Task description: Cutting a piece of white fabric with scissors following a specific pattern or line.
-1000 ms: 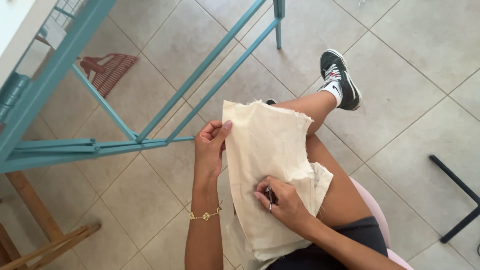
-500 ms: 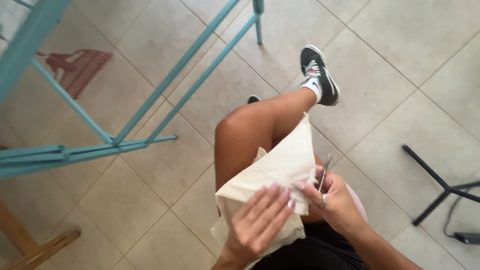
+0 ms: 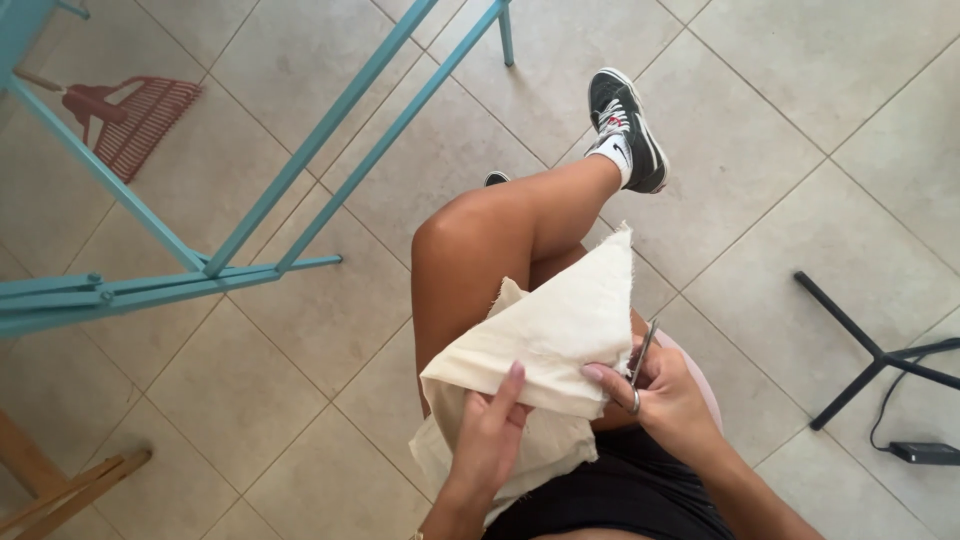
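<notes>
Seated, seen from above, legs crossed over a tiled floor (image 3: 800, 130). Cream cloth (image 3: 560, 330) folded to a point, draped over the upper thigh at the centre of the view, tip aimed toward 1 o'clock, frayed edge along its right side. More of the same cloth hanging below the fold, toward 7 o'clock, over black shorts (image 3: 610, 495).

Left hand (image 3: 490, 440) at 6 o'clock of the cloth, fingers stretched flat along the lower folded edge, grip narrow, pinching that edge with the index finger lying on top. Right hand (image 3: 670, 400) at 4 o'clock of the cloth, grip closed round small metal scissors (image 3: 642, 362), fingertips touching the right corner of the fold. Scissor blades pointing up toward 12 o'clock, just beside the frayed edge; cannot tell whether the blades are parted or touching the fabric.

Black-and-white sneaker (image 3: 628, 125) with white sock at 12 o'clock, well apart from the hands. Tip of a second dark shoe (image 3: 497, 179) showing behind the knee. Turquoise metal frame (image 3: 300, 180) crossing from 9 o'clock up to 12 o'clock. Red rake head (image 3: 135, 120) on the floor at 10 o'clock. Wooden legs (image 3: 60, 485) at 8 o'clock. Black stand foot (image 3: 860, 345) and a black power adapter (image 3: 925, 452) with cable at 3 to 4 o'clock.
</notes>
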